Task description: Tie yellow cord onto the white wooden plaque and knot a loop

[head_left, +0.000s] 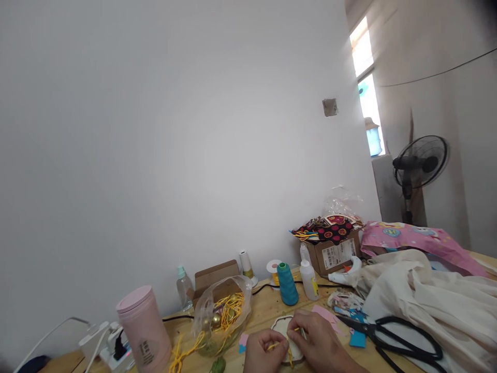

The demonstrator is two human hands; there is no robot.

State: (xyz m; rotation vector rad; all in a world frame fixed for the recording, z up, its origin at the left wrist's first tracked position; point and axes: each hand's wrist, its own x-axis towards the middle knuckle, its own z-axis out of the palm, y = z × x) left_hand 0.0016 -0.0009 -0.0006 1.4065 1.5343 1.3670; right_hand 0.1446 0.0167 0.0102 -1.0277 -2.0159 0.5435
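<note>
At the bottom of the head view, my left hand (266, 351) is closed in a pinch on a yellow cord (290, 357). My right hand (316, 339) pinches the same cord close by, its thumb and fingertips pressed together. Both hands are over a flat white piece with a dark scalloped outline (282, 324), which they partly cover. The cord hangs down over this piece between the hands. To the right of my right hand lie black-handled scissors (404, 336), with pink paper (328, 317) and blue scraps (357, 338) near their blades.
A plastic bag of yellow cord (229, 313), a pink canister (143, 329), a teal thread cone (287, 284) and a white glue bottle (309, 280) stand around the hands. White cloth (427, 290) covers the right side. Behind are a cardboard box (336, 256) and the wall.
</note>
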